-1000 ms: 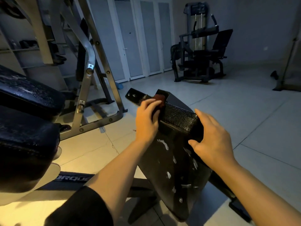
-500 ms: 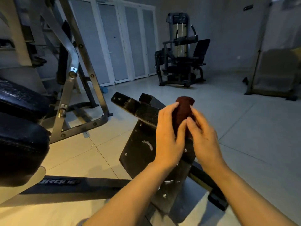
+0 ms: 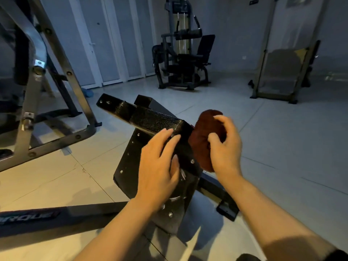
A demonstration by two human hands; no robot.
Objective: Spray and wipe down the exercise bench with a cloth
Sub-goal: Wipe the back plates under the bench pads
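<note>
A black exercise bench pad (image 3: 156, 122) stands tilted in front of me, its textured edge up and its bolted underside (image 3: 130, 166) facing me. My right hand (image 3: 225, 146) grips a bunched dark red cloth (image 3: 202, 140) against the pad's right end. My left hand (image 3: 160, 166) lies on the pad's back just below the top edge, fingers straight and spread. No spray bottle is in view.
A grey metal rack frame (image 3: 62, 76) stands at the left on the tiled floor. The bench's black base bar (image 3: 75, 217) runs along the floor near me. A weight machine (image 3: 182, 59) and another frame (image 3: 282, 72) stand farther back, by white doors.
The cloth passed from my left hand to my right hand. The right hand moved it to the pad's right end, and the left hand dropped flat onto the pad's back.
</note>
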